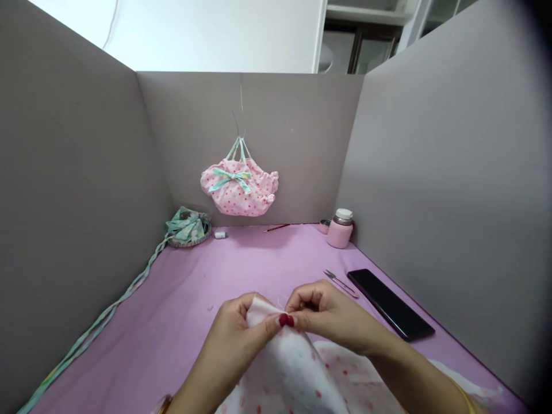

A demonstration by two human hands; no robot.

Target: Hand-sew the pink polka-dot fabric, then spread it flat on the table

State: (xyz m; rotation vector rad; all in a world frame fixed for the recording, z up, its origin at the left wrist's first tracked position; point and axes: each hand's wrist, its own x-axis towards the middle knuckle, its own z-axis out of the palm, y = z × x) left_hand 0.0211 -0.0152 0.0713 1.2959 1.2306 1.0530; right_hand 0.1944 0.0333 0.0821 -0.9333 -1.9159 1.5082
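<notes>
White fabric with pink and red dots (297,368) drapes from my hands down over the front of the table. My left hand (241,328) pinches its upper edge, with a folded corner standing up between thumb and fingers. Thumb tip to thumb tip with it, my right hand (328,313) is closed in a pinch on the same edge. A thin loop of thread (282,301) shows beside the right fingertips; whether a needle is between them cannot be made out.
Thread snips (340,283) and a black phone (390,302) lie to the right. Behind them stands a pink jar (340,230). A basket of green cloth (188,227), a thread spool (220,235) and a dark red pencil-like stick (276,228) sit along the back. A dotted pink garment (239,192) hangs on the grey panel.
</notes>
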